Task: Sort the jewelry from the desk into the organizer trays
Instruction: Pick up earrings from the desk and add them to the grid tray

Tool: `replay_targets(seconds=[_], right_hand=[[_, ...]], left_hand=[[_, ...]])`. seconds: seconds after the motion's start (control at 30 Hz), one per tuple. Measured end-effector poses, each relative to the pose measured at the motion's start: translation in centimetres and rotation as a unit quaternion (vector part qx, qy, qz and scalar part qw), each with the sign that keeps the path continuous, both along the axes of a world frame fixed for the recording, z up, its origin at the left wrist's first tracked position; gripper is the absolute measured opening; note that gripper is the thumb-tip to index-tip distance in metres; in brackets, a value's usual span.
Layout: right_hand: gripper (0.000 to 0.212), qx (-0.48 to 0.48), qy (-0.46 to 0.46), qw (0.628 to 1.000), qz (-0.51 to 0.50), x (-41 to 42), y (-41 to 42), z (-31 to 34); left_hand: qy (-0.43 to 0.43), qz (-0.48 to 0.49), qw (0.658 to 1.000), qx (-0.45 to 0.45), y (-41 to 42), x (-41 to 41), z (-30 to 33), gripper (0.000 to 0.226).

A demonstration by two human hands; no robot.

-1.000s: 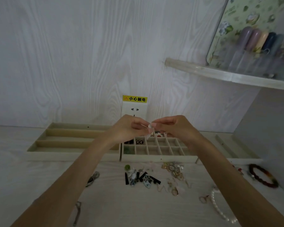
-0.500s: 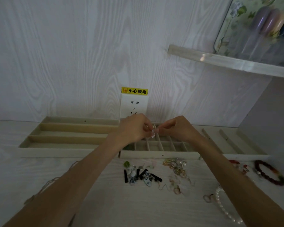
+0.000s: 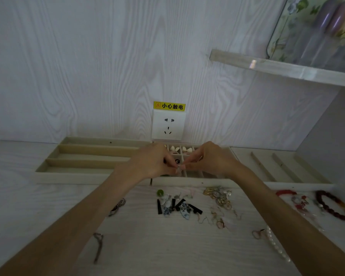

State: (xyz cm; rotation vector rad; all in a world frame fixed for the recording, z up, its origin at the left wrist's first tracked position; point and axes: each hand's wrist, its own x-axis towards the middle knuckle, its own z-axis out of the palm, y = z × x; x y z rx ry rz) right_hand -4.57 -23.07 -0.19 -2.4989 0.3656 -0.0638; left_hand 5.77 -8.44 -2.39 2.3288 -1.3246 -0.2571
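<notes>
Matt wood-grain desk [image 3: 48, 206]; glossy pearl strand [image 3: 275, 246].

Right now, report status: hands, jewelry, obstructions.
Left hand and right hand pinching one small piece over the grid tray. Earrings unsorted on desk. Nothing blocking.

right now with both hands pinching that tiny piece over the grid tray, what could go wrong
1. The small piece that the left hand and right hand pinch could slip into the wrong cell of the grid tray.
2. Either forearm might sweep the loose earrings or gold rings lying just below on the desk.
</notes>
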Motion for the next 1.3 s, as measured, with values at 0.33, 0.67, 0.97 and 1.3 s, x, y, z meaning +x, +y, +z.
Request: replay_targets(seconds=[0.33, 0.67, 0.97, 1.3], right_hand=[[0.019, -0.152, 0.005, 0.988, 0.019, 0.9, 1.0, -0.6], [0.015, -0.225, -0.015, 0.974, 0.012, 0.7, 1.7, -0.2], [0.028, -0.162, 0.013, 0.986, 0.040, -1.2, 0.5, 1.5], [0.018, -0.175, -0.003, 0.982, 0.076, -1.9, 7.1, -1.3]], left_hand=[[-0.078, 0.002, 0.997, -0.001, 1.9, -0.4, 1.2, 0.017], [-0.115, -0.051, 0.987, 0.099, 1.4, -0.7, 1.0, 0.046], [-0.098, -0.042, 0.992, 0.067, 2.7, -0.4, 1.2, 0.039], [0.038, 0.051, 0.997, -0.035, 8.3, -1.3, 0.5, 0.016]])
